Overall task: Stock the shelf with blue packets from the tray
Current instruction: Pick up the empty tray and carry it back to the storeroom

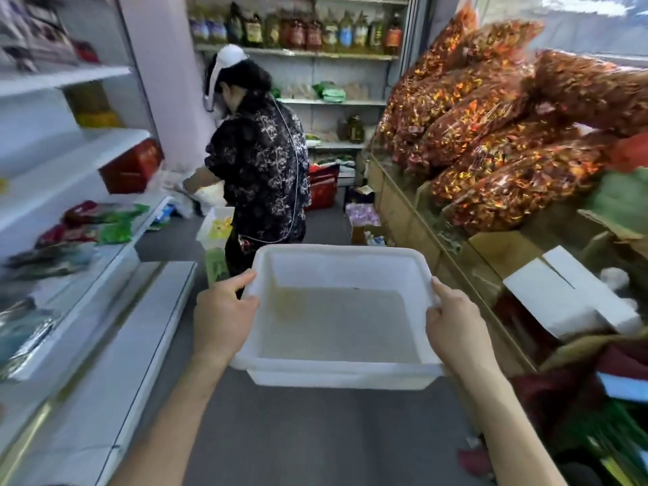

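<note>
**Operator:** I'm in a narrow shop aisle on the head view. Grey floor runs down the middle, a white shelf unit lines my left, and oil bottles stand in rows on the back wall.

**Spotter:** And the right side?

**Operator:** Bulging clear bags full of red and orange pieces are piled high. White boxes lie below them.

**Spotter:** Where's the tray?

**Operator:** The tray is up off the floor straight in front of me, roughly level, carried between both hands. My left grip is clenched round the left rim. My right grip is clenched round the right rim in the same way.

**Spotter:** What shows inside it?

**Operator:** Its pale bottom, with a yellowish stain toward the left.

**Spotter:** Any blue stock in sight?

**Operator:** There are bluish packets on the low shelf board nearest me, at the left edge. They are too smeared for me to tell what they are. Further along that side lie red and green packets. One board up there is a red box.

**Spotter:** Anyone else there?

**Operator:** A person in a dark patterned top stands ahead with their back to me, leaning toward the left shelf with one arm reaching out. A second tray sits on the floor beside their legs, with something yellow in it.
</note>
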### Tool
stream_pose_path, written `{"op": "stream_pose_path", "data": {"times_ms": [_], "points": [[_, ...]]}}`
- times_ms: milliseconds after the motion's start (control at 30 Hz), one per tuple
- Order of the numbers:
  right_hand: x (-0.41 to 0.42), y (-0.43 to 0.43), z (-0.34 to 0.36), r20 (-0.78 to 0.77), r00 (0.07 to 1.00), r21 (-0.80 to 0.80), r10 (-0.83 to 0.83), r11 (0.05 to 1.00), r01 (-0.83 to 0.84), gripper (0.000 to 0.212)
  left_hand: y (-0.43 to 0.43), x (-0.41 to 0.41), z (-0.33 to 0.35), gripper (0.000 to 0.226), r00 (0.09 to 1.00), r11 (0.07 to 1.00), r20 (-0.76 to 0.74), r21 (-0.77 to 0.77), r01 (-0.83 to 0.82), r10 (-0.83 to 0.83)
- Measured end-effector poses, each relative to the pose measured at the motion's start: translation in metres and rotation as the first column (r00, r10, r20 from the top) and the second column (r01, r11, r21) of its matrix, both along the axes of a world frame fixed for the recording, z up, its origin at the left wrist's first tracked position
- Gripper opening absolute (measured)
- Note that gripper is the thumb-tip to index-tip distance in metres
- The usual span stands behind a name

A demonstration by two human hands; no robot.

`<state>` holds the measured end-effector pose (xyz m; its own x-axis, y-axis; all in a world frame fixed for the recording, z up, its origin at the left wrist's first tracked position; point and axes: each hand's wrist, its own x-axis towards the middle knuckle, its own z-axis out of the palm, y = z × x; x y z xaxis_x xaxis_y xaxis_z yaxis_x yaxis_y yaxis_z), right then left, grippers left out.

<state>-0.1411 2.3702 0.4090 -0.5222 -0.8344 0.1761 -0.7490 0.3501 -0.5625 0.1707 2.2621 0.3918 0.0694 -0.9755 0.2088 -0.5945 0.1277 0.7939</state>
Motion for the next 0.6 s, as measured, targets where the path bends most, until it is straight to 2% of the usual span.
{"op": "stream_pose_path", "data": {"times_ms": [100, 233, 400, 600], "points": [[-0.025, -0.062, -0.016, -0.011, 0.999, 0.025, 0.047, 0.999, -0.047, 0.052, -0.044, -0.018, -0.019, 0.053, 0.999, 0.998, -0.005, 0.035, -0.045, 0.045], [-0.061, -0.152, -0.044, -0.014, 0.998, 0.069, 0.057, 0.996, -0.056, 0.060, -0.126, -0.055, -0.043, 0.054, 0.995, 0.994, -0.075, 0.092, -0.059, 0.066], [-0.115, -0.265, -0.049, 0.005, 0.999, 0.126, 0.037, 0.991, -0.037, 0.061, -0.239, -0.117, -0.045, 0.054, 0.998, 0.991, -0.061, 0.132, -0.011, 0.020], [-0.192, -0.395, -0.040, 0.005, 1.000, 0.090, -0.003, 0.996, 0.003, 0.063, -0.380, -0.194, -0.031, 0.054, 0.998, 0.990, -0.030, 0.130, 0.054, -0.050]]}}
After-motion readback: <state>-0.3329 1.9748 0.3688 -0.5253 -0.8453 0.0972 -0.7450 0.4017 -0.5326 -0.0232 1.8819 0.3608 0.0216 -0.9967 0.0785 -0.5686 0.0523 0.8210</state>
